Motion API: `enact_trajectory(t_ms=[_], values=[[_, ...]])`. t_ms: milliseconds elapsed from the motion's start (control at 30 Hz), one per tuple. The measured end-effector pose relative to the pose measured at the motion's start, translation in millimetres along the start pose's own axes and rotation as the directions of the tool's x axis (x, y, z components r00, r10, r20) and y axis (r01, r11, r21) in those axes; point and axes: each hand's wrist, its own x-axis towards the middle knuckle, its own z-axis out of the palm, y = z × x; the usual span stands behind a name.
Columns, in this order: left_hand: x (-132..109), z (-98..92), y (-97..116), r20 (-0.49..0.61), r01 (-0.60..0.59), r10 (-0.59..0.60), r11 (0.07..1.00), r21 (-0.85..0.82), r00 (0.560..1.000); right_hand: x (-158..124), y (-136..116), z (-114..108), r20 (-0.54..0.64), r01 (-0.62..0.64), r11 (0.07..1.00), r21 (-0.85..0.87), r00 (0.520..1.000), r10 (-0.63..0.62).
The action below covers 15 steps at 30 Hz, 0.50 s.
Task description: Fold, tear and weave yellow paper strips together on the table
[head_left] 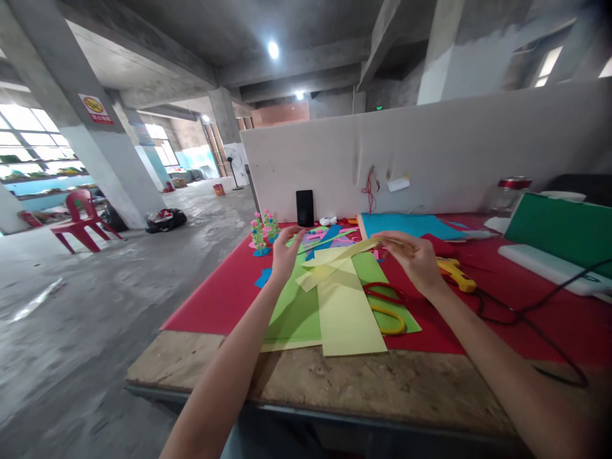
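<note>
My right hand (410,255) is closed in a pinch on one end of a pale yellow paper strip (342,258), which slants down to the left over the sheets. My left hand (287,255) hovers at the left of the papers, its fingers curved and apart, with nothing visible in them. Beneath the strip lies a wider pale yellow paper sheet (347,319), resting on light green paper (296,312). Scissors with one red and one yellow handle loop (389,322) lie on the right of the papers, their blades hidden.
Small paper flower ornaments (261,236) stand at the back left, near a black phone (305,208) against the white partition (421,153). Blue paper (406,226) and coloured scraps lie behind. At right are a yellow glue gun (456,275), dark cables and a green board (561,229).
</note>
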Motion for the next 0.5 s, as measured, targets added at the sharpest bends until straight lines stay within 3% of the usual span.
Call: enact_trajectory(t_ms=[100, 233, 333, 500], values=[[-13, 15.4, 28, 0.238, -0.069, 0.070, 0.998, -0.012, 0.969, -9, -2, 9, 0.187, 0.106, 0.994, 0.012, 0.977, -0.107], [-30, 28.9, 44, 0.499, -0.114, 0.125, 0.992, -0.053, 0.858, -16, 5, 17, 0.297, 0.174, 0.985, 0.015, 0.939, -0.171], [-37, 33.8, 39, 0.591, -0.116, 0.133, 0.991, -0.067, 0.795, -19, 10, 20, 0.335, 0.182, 0.983, 0.001, 0.926, -0.172], [-39, 37.3, 23, 0.648, -0.099, 0.122, 0.992, -0.072, 0.752, -22, 16, 25, 0.355, 0.163, 0.987, -0.016, 0.923, -0.147]])
